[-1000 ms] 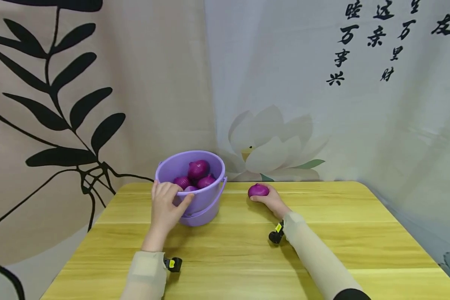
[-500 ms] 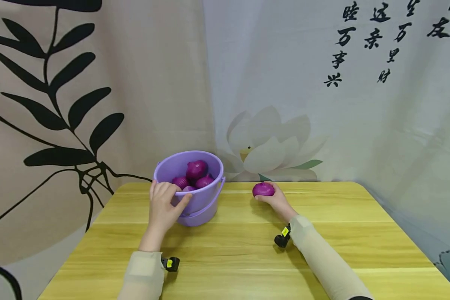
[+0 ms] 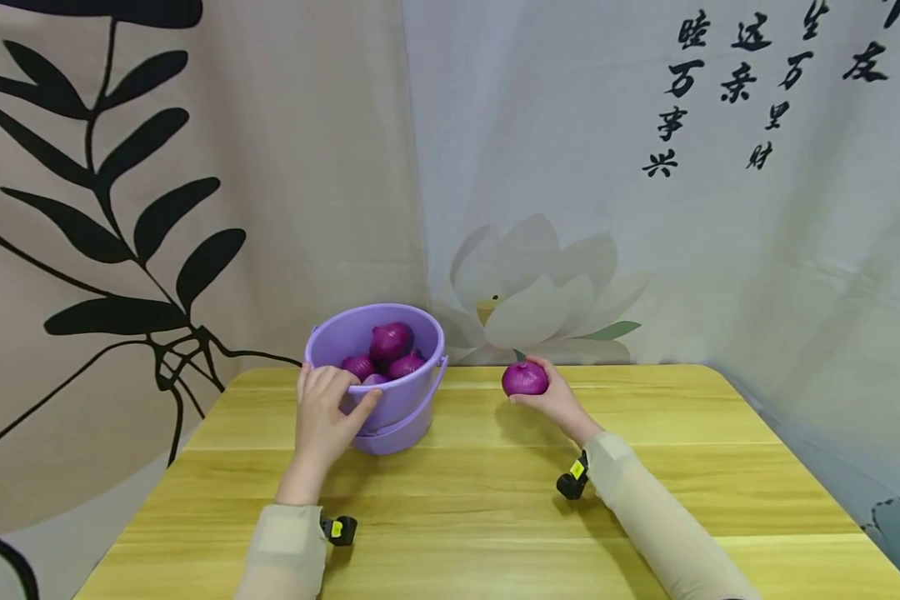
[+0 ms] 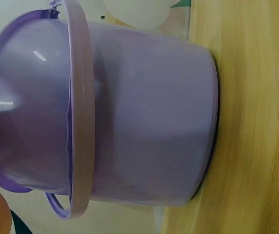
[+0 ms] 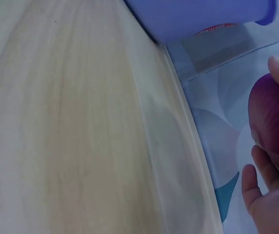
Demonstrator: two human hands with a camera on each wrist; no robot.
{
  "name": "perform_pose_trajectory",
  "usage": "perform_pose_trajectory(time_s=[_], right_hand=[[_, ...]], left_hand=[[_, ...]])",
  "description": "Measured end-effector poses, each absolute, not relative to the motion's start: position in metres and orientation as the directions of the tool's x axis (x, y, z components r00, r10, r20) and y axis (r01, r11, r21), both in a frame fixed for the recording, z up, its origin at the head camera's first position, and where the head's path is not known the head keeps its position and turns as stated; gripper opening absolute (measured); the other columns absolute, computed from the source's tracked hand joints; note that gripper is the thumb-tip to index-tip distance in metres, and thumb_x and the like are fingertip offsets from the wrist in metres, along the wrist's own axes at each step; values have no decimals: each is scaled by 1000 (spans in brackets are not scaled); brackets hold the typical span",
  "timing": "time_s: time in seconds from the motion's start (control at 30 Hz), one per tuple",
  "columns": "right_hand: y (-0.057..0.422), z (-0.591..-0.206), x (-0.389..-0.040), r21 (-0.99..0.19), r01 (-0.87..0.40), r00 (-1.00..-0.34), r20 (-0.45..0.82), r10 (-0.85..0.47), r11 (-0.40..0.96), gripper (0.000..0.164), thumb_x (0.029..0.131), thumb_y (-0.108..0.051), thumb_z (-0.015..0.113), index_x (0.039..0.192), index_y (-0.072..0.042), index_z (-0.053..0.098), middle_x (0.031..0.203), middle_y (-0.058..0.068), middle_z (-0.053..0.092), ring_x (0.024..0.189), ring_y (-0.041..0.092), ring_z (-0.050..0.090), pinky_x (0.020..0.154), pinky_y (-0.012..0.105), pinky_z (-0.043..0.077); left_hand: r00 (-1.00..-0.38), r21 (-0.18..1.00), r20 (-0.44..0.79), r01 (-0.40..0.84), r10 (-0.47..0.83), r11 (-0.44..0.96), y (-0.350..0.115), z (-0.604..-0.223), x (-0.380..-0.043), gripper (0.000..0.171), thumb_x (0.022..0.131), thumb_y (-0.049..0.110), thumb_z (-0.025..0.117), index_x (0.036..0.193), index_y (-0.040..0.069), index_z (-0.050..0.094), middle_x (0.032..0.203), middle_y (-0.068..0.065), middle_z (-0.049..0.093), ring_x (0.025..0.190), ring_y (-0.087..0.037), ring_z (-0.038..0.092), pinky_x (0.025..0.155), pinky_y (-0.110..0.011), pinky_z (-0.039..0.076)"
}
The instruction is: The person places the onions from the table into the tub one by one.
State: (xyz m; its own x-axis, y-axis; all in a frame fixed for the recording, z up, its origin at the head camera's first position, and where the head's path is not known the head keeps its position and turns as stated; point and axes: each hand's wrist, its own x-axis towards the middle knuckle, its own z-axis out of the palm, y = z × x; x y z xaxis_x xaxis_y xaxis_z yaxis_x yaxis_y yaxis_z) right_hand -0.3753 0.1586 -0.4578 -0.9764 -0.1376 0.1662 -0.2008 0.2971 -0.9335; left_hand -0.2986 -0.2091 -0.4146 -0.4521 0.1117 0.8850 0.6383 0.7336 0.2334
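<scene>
A purple bucket point(image 3: 401, 408) stands on the table's left half, its handle hanging down across the outside. Several red onions point(image 3: 392, 342) lie inside it. My left hand point(image 3: 325, 414) grips the near left of the bucket's rim, thumb along the front. In the left wrist view the bucket's side point(image 4: 149, 112) and lowered handle point(image 4: 82, 117) fill most of the picture. Right of the bucket, my right hand point(image 3: 558, 402) holds another red onion point(image 3: 525, 378) between thumb and fingers, near the table's back edge. The right wrist view shows this onion point(image 5: 273, 122) cut off at the frame's side.
The wooden table point(image 3: 495, 517) ends at the back against a hanging cloth point(image 3: 555, 167) printed with a lotus, leaves and characters. Small black cameras sit at both wrists. A faint shadow falls on the wood below the right hand.
My right hand has shifted slightly right with the onion and raised it a little. The left hand keeps its hold on the bucket's rim. The head view has turned a little.
</scene>
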Motion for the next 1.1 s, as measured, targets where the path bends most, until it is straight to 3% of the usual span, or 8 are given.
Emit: perform_pose_trajectory(time_s=[0.3, 0.6, 1.1], right_hand=[[163, -456, -370, -923, -221, -972, 180, -154, 314, 84, 74, -13, 83, 144, -13, 37, 142, 24, 39, 122, 45, 48, 99, 54, 43], [169, -440, -369, -938, -197, -979, 172, -109, 286, 83, 77, -11, 80, 146, -5, 33, 142, 28, 36, 127, 45, 42, 100, 53, 42], [183, -437, -373, -948, -198, -979, 177, -103, 248, 87, 77, -13, 80, 147, -6, 30, 144, 25, 35, 129, 43, 39, 104, 53, 38]], left_hand=[[-460, 243, 882, 637, 107, 732, -211, -417, -296, 50, 90, 58, 56, 78, 10, 56, 77, -3, 51, 85, -30, 48, 109, -63, 14], [-465, 235, 878, 631, 118, 739, -212, -414, -296, 50, 90, 58, 56, 80, 9, 57, 78, -4, 52, 87, -31, 49, 109, -63, 15], [-458, 233, 881, 637, 117, 735, -209, -413, -299, 51, 90, 60, 55, 77, 10, 55, 76, -2, 50, 85, -30, 49, 108, -64, 16]])
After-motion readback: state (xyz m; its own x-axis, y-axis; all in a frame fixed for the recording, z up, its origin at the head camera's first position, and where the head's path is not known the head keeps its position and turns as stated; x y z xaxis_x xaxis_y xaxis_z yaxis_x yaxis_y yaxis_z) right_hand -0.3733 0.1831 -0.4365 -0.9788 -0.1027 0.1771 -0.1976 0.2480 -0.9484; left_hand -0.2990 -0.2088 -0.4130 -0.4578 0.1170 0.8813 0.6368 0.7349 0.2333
